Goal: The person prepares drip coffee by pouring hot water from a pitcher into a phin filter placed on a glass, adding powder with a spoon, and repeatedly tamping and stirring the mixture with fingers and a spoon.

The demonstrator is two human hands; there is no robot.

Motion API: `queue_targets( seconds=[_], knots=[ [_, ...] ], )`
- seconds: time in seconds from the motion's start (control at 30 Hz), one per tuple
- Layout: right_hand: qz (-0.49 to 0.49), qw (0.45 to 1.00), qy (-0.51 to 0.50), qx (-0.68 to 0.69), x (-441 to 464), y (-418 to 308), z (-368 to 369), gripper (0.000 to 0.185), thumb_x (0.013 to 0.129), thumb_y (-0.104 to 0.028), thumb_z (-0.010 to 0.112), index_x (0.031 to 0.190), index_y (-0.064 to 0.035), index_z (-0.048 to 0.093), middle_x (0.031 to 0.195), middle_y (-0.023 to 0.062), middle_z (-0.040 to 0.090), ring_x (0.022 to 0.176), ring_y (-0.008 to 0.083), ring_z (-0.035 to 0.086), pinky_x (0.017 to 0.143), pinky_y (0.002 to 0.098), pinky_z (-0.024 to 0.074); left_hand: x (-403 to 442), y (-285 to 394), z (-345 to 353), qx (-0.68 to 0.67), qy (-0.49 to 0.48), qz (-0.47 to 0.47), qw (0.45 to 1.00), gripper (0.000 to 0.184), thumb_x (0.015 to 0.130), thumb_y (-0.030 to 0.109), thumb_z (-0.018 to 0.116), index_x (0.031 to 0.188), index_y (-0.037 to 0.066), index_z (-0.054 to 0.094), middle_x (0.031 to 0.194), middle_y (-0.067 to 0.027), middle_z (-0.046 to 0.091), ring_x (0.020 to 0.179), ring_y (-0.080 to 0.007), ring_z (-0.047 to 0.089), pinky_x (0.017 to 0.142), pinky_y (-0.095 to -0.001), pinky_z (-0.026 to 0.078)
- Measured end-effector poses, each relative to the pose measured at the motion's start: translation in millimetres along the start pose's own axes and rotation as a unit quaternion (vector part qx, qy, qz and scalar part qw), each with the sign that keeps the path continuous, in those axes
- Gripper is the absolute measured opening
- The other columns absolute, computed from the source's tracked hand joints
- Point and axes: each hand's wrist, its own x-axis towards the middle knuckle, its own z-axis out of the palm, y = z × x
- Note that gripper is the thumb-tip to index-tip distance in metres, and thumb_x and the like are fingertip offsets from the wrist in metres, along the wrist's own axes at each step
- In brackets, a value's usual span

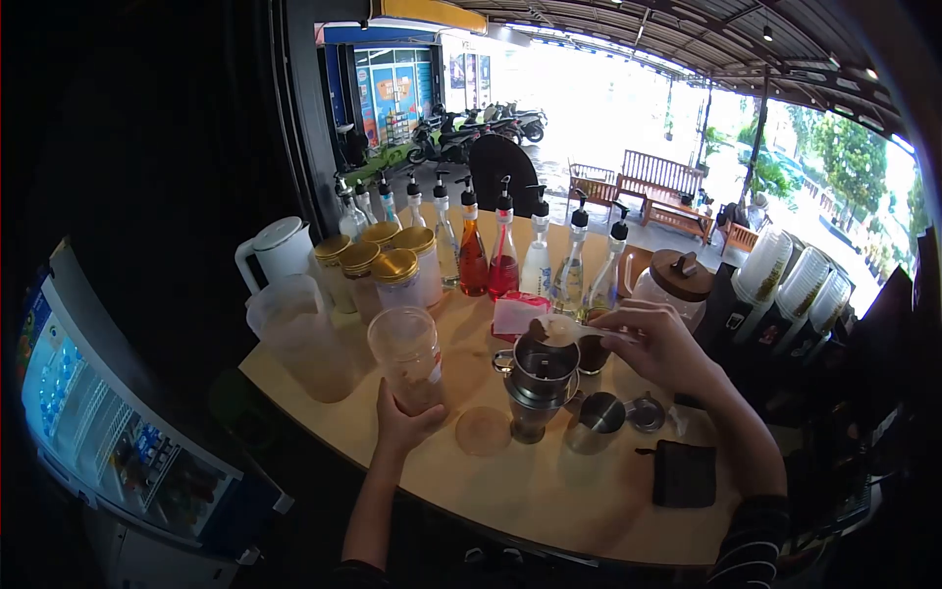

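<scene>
My left hand [410,424] is wrapped round the lower part of a clear jar [404,346], held upright with a little brown matter near its bottom. My right hand [659,339] grips a pale spoon [563,331], its bowl pointing left with dark brown powder on it. Just below the spoon, a metal drip filter [543,375] sits on top of a small glass [530,424]. A round pale lid [483,432] lies flat on the table between the jar and the glass. Right of the glass stands a metal cup [597,424], beside a small metal disc [646,413].
Pump bottles [473,255] line the table's far side. Gold-lidded jars [396,280], a clear pitcher [309,339] and a white jug [283,250] stand at the left. A dark folded cloth [684,474] lies front right; cup stacks [765,265] stand beyond the right side.
</scene>
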Motion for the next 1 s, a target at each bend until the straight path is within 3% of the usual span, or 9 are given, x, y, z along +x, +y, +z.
queue_targets(
  seconds=[0.17, 0.23, 0.37, 0.43, 0.57, 1.0],
  knots=[
    [0.075, 0.996, 0.008, -0.056, -23, 4, -2, 0.021, 0.087, -0.010, 0.060, 0.106, -0.0035, 0.066, 0.092, 0.0137, 0.064, 0.073, 0.0228, 0.064, 0.067, 0.0334, 0.0510, 3, -6, 1, 0.003, -0.008, -0.009, 1.000, 0.084, 0.056, 0.018, 0.087, 0.124, 0.002, 0.041, 0.116, -0.0103, 0.054, 0.108, -0.0204, 0.055, 0.091, -0.0351, 0.046],
    [0.032, 0.996, 0.018, -0.078, -28, 13, 1, 0.021, 0.087, -0.010, 0.061, 0.107, -0.0040, 0.066, 0.090, 0.0130, 0.063, 0.068, 0.0242, 0.063, 0.064, 0.0339, 0.0502, 3, 0, 2, 0.006, -0.005, -0.026, 1.000, 0.084, 0.056, 0.017, 0.086, 0.125, 0.002, 0.041, 0.118, -0.0100, 0.053, 0.109, -0.0204, 0.054, 0.092, -0.0352, 0.045],
    [0.073, 0.995, 0.034, -0.059, -29, 11, 1, 0.021, 0.087, -0.010, 0.062, 0.107, -0.0042, 0.066, 0.087, 0.0118, 0.061, 0.065, 0.0243, 0.061, 0.064, 0.0341, 0.0494, 4, -16, -1, -0.026, -0.012, -0.038, 0.999, 0.083, 0.056, 0.016, 0.086, 0.125, 0.001, 0.041, 0.118, -0.0100, 0.053, 0.110, -0.0204, 0.053, 0.093, -0.0355, 0.044],
    [0.064, 0.995, 0.039, -0.066, -29, 13, 3, 0.021, 0.087, -0.011, 0.062, 0.106, -0.0042, 0.066, 0.084, 0.0111, 0.060, 0.065, 0.0238, 0.061, 0.064, 0.0341, 0.0495, 5, -18, -3, 0.011, -0.016, -0.013, 1.000, 0.079, 0.062, 0.008, 0.080, 0.129, 0.002, 0.040, 0.120, -0.0090, 0.054, 0.110, -0.0198, 0.056, 0.093, -0.0340, 0.047],
    [0.045, 0.995, 0.056, -0.067, -29, 16, 6, 0.021, 0.087, -0.011, 0.062, 0.106, -0.0044, 0.066, 0.084, 0.0111, 0.060, 0.066, 0.0238, 0.062, 0.063, 0.0339, 0.0494, 6, -15, -2, 0.010, -0.020, 0.006, 1.000, 0.079, 0.062, 0.006, 0.080, 0.129, 0.002, 0.039, 0.120, -0.0088, 0.053, 0.110, -0.0192, 0.056, 0.093, -0.0339, 0.047],
    [0.006, 0.994, 0.066, -0.084, -18, 23, 16, 0.018, 0.088, -0.010, 0.061, 0.105, -0.0053, 0.066, 0.094, 0.0114, 0.065, 0.072, 0.0254, 0.065, 0.067, 0.0348, 0.0517, 4, -22, -4, 0.012, -0.021, -0.014, 1.000, 0.082, 0.060, 0.005, 0.081, 0.130, 0.003, 0.037, 0.121, -0.0088, 0.051, 0.112, -0.0194, 0.054, 0.095, -0.0345, 0.046]
  ],
)
